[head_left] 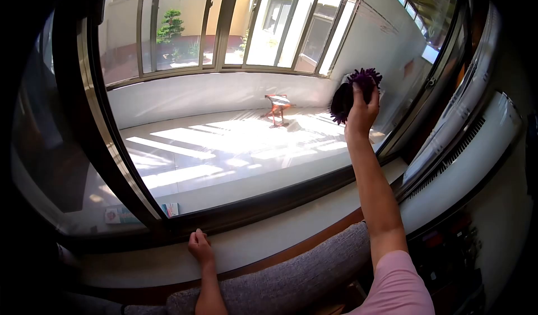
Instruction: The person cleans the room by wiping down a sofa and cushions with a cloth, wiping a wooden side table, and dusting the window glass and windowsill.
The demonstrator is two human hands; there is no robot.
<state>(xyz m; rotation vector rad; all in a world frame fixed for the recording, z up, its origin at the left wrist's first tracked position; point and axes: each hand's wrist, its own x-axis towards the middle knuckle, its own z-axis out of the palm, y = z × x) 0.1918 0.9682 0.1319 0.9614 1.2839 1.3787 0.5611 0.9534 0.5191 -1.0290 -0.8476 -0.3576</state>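
Observation:
My right hand (363,110) is raised with its fingers closed around a dark purple chenille cleaning pad (341,99) with shaggy noodle-like tufts. The pad lies against the right part of the window glass (235,130); my palm hides some of it. Lower down, my left hand (200,246) is curled into a fist on the pale window sill (263,234), beside the dark lower window frame (263,189). I see nothing in that fist.
A grey sofa back (291,264) runs below the sill. On the right stands a white slatted appliance (465,163). Through the glass are a small reddish stool (277,110) on a sunlit floor, and small printed packets (170,209) by the lower left frame.

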